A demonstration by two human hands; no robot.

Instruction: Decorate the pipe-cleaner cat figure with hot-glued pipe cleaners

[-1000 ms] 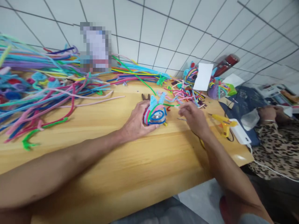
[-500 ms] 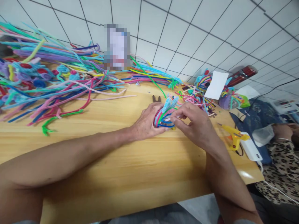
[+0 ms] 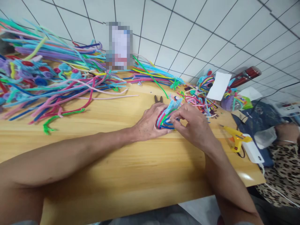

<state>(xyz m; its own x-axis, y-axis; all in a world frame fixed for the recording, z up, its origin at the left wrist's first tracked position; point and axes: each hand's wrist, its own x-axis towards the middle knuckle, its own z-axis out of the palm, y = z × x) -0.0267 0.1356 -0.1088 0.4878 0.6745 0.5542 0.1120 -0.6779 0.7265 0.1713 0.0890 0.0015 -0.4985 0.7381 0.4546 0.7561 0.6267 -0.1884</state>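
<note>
My left hand is wrapped round a small pipe-cleaner craft, striped in light blue, pink, green and dark blue, and holds it just above the table. The fingers of my right hand are pinched together at the craft's right side. Between them is a short whitish stick-like piece, whose tip reaches into the craft. I cannot make out exactly what that piece is. Behind my left hand, a dark two-pronged thing shows on the table.
Loose pipe cleaners are heaped at the left and back. A yellow glue gun lies at the right beside a white power strip. Farther back are a white card and a red cylinder. Another person's sleeve is at the right edge.
My right hand has shifted slightly, and the whitish piece sits a little deeper at the craft. My left hand keeps its hold. The whole view has shifted a little.
</note>
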